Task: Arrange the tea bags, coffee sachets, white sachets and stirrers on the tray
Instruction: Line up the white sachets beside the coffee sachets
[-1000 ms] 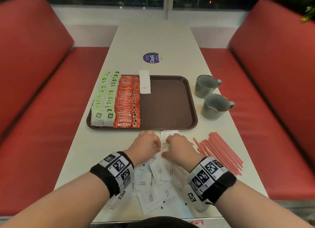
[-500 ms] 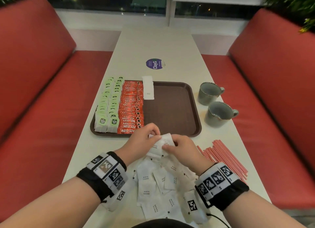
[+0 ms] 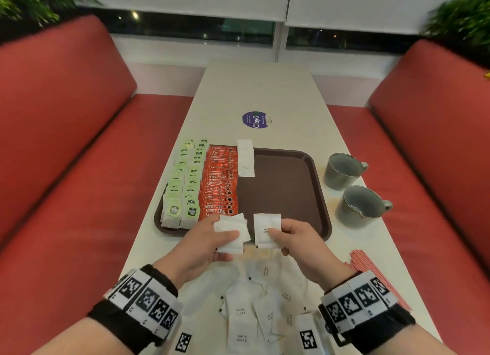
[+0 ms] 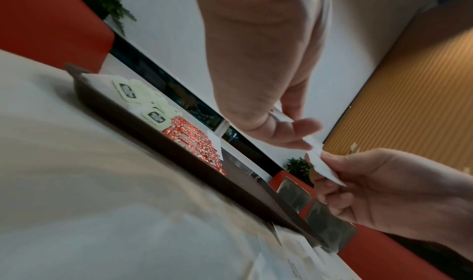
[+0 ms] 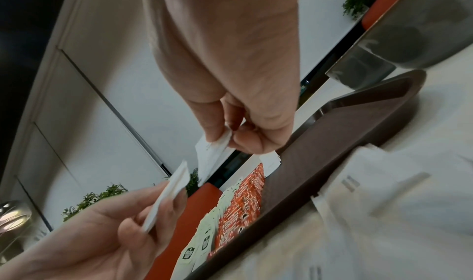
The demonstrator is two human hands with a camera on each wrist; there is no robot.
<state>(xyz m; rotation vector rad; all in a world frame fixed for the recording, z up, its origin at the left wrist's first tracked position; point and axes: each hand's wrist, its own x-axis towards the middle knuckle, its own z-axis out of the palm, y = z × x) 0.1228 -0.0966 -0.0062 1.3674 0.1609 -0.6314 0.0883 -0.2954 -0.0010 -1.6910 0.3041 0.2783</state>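
Table (image 3: 254, 89) carries tray (image 3: 291, 195), holding tea bags (image 3: 185, 184) and coffee sachets (image 3: 220, 184); left hand (image 3: 204, 244) fingers pinch a sachet stack (image 3: 230, 232); right hand (image 3: 297, 240) fingers pinch one sachet (image 3: 265, 228); loose sachets (image 3: 246, 312) lie nearest; stirrers (image 3: 371, 269) lie right.

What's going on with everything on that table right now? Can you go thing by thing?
Left hand: grips a small stack of white sachets.
Right hand: pinches one sachet.
Tray: right half bare.
Tea bags: in rows on the tray's left.
Coffee sachets: in a row beside them.
Sachet on tray: lies alone at the far edge.
Loose sachets: scattered on the table.
Stirrers: piled on the table.
Mugs: upright, off the tray.
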